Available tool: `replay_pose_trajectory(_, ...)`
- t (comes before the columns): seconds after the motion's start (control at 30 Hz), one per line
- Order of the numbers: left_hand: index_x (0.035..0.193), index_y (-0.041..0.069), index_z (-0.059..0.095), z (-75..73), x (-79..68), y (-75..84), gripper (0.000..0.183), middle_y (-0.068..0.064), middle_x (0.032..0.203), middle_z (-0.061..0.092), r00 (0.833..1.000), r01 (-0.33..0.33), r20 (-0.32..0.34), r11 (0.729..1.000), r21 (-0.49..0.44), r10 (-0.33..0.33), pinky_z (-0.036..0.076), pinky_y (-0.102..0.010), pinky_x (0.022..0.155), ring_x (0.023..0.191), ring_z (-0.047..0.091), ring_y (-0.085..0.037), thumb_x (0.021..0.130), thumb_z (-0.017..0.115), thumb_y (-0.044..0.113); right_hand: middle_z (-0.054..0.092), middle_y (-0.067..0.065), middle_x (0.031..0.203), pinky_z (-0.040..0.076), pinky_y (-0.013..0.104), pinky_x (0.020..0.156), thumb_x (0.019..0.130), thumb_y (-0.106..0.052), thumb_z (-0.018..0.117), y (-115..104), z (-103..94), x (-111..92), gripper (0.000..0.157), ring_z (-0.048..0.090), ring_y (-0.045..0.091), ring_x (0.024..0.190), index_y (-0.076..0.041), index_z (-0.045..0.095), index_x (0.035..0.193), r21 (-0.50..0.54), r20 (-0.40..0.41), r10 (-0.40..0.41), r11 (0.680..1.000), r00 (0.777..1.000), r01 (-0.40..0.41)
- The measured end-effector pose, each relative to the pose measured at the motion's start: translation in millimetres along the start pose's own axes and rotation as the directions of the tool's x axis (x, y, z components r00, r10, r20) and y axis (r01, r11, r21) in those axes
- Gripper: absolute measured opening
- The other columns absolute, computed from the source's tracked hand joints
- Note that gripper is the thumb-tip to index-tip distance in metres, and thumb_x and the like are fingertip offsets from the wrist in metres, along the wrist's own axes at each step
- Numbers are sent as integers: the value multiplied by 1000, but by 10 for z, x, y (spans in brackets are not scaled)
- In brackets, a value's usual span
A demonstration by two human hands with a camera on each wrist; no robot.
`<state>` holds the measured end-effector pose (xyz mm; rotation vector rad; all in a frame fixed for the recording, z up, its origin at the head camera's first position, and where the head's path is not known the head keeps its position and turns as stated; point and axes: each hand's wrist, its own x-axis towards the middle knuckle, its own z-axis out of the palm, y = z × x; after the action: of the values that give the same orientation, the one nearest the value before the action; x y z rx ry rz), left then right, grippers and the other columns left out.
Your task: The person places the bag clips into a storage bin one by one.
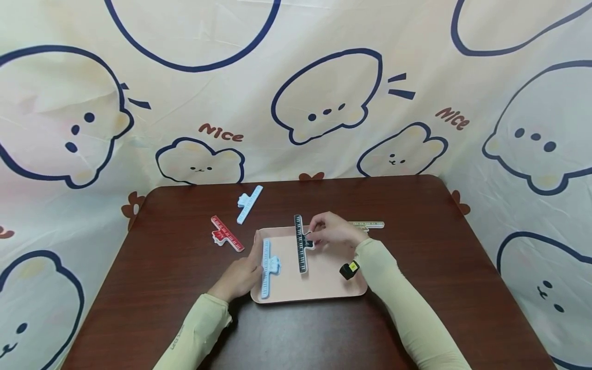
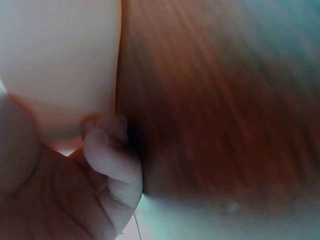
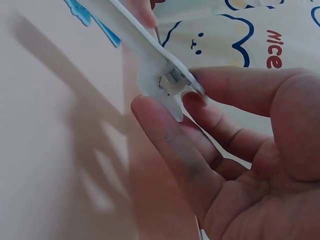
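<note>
A black clip with a piano-key-like pattern (image 1: 299,252) is held above the pink tray (image 1: 324,289). My right hand (image 1: 337,229) pinches its handle tabs between thumb and fingers. The right wrist view shows the white back of this clip (image 3: 145,47), with its metal spring between the tabs. At the tray's left side, my left hand (image 1: 240,275) grips the rim, its fingers (image 2: 112,155) curled at the edge in the left wrist view. Inside the tray, along the left wall, lies a light blue clip (image 1: 265,270); part of it (image 3: 107,30) shows in the right wrist view.
On the brown table (image 1: 162,288), a red clip (image 1: 227,234) lies left of the tray and another pale blue clip (image 1: 249,205) behind it. A yellowish clip (image 1: 375,225) sits behind the right forearm, partly hidden. A patterned cloth (image 1: 259,103) hangs around the table.
</note>
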<state>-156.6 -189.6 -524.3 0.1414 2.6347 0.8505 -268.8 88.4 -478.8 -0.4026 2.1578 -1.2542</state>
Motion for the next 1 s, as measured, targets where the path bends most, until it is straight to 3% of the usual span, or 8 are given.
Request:
replay_pose_trajectory(0.33, 165, 22, -18, 10, 9, -19, 87, -18, 164, 38, 996, -78, -34, 996, 50, 79, 48, -55, 108, 121, 67, -34, 106, 46, 20, 69, 8, 89, 62, 37, 77, 95, -15, 75, 7, 109, 31, 11, 74, 25, 78, -7, 69, 97, 25, 23, 13, 1000, 1000, -13)
replay_pose_trajectory(0.5, 165, 23, -18, 11, 20, -22, 88, -18, 164, 38, 997, -71, -29, 996, 49, 72, 47, -56, 109, 123, 66, -35, 106, 47, 22, 70, 8, 84, 62, 36, 76, 94, -12, 75, 14, 156, 45, 10, 74, 26, 77, -6, 69, 95, 32, 36, -10, 999, 999, 9)
replay_pose_trajectory(0.73, 164, 29, -21, -5, 15, -2, 89, -15, 168, 32, 1000, -5, -4, 1000, 21, 5, 45, -59, 111, 127, 64, -35, 106, 48, 27, 69, 7, 83, 62, 32, 73, 93, -13, 77, 50, 218, 75, 10, 72, 21, 74, -7, 69, 94, 20, 62, -11, 1000, 998, 10)
replay_pose_trajectory(1.0, 165, 26, -19, 4, 8, -6, 89, -15, 168, 32, 999, -33, -13, 999, 36, 33, 46, -58, 110, 126, 65, -36, 106, 48, 24, 70, 9, 82, 60, 32, 75, 94, -15, 77, 38, 259, 54, 10, 73, 24, 73, -7, 71, 93, -23, 82, -32, 999, 996, 34)
